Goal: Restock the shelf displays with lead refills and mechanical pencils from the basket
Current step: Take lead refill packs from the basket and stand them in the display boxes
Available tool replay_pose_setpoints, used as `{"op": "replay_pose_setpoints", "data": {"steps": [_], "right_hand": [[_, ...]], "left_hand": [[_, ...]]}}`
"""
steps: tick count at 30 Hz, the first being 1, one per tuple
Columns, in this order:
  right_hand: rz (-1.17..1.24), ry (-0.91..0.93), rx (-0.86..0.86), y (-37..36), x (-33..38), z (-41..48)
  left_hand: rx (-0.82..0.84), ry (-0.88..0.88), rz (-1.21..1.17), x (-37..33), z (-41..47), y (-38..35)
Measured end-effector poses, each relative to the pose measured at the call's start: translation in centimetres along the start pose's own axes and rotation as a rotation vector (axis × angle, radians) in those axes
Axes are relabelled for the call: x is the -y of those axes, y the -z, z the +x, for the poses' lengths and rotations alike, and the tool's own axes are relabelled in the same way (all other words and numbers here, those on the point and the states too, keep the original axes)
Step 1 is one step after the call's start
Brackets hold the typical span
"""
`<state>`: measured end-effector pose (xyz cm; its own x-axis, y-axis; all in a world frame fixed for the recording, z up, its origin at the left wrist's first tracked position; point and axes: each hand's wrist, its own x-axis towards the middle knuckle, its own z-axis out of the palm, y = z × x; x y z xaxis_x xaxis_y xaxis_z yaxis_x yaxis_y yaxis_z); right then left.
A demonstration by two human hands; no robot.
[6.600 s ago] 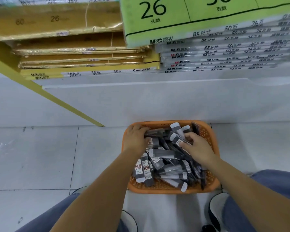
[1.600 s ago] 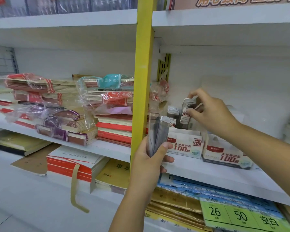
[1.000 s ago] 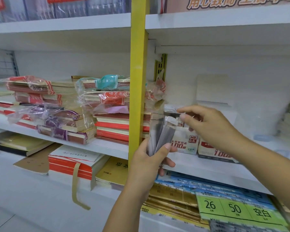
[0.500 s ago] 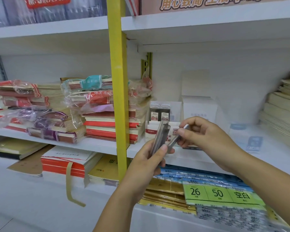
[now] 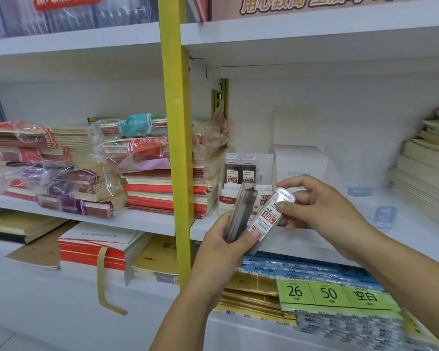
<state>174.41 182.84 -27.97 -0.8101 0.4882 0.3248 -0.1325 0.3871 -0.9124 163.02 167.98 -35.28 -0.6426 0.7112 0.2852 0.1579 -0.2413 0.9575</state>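
Before the white shelf, just right of the yellow post, the person's left hand curls its fingers round a bundle of slim, smoky-clear plastic lead cases, held upright and leaning a little to the right. One flat case lies against the front of the bundle. It is glossy, with a rounded clear cap and a red-and-white label reading 0.5. The left thumb presses its lower end, while the right hand pinches its cap between thumb and fingers. Behind the hands, a white card display box on the shelf holds two rows of the same cases standing upright. Left of the post sit stacks of notebooks in crinkled clear wrap. Half a second ago that case showed only its thin edge between the hands; now it is turned flat, label outward. A second and a half ago the right hand was up at the display box.
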Motion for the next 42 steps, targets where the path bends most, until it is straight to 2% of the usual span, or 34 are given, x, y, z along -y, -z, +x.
{"op": "replay_pose_setpoints", "data": {"steps": [3,5,7,10,13,20,27,29,31,37,42], "right_hand": [[-0.052,0.129,-0.165,0.6,1.5,1.2],[-0.179,0.251,-0.301,1.3,2.9,2.9],[-0.349,0.346,-0.363,1.8,3.8,4.9],[-0.640,0.428,-0.335,1.8,4.0,7.9],[-0.844,0.420,-0.213,1.6,3.4,10.2],[-0.828,0.295,-0.111,1.7,1.7,12.9],[-1.184,0.316,-0.238,1.5,0.6,13.3],[-1.132,0.394,-0.283,1.3,0.9,12.2],[-0.939,0.452,-0.288,0.6,1.5,10.0],[-0.336,0.186,0.050,-1.9,0.8,2.2],[-0.078,0.117,-0.014,-2.2,-1.2,-0.4]], "left_hand": [[-0.059,0.005,0.023,0.1,0.3,0.1],[-0.112,0.032,0.000,0.2,0.5,0.3],[-0.146,0.041,-0.037,0.1,0.9,0.5],[-0.146,-0.004,0.001,0.2,1.5,0.9],[-0.119,-0.036,0.002,0.4,2.0,1.2],[-0.118,-0.032,-0.035,0.7,2.4,1.5],[-0.121,-0.017,-0.114,0.3,2.1,1.8],[-0.113,-0.015,-0.131,0.1,1.9,1.8],[-0.093,-0.006,-0.136,-0.1,1.6,1.7],[0.001,-0.024,-0.088,-0.4,0.8,0.8],[0.112,0.038,-0.052,0.2,0.0,-0.4]]}}
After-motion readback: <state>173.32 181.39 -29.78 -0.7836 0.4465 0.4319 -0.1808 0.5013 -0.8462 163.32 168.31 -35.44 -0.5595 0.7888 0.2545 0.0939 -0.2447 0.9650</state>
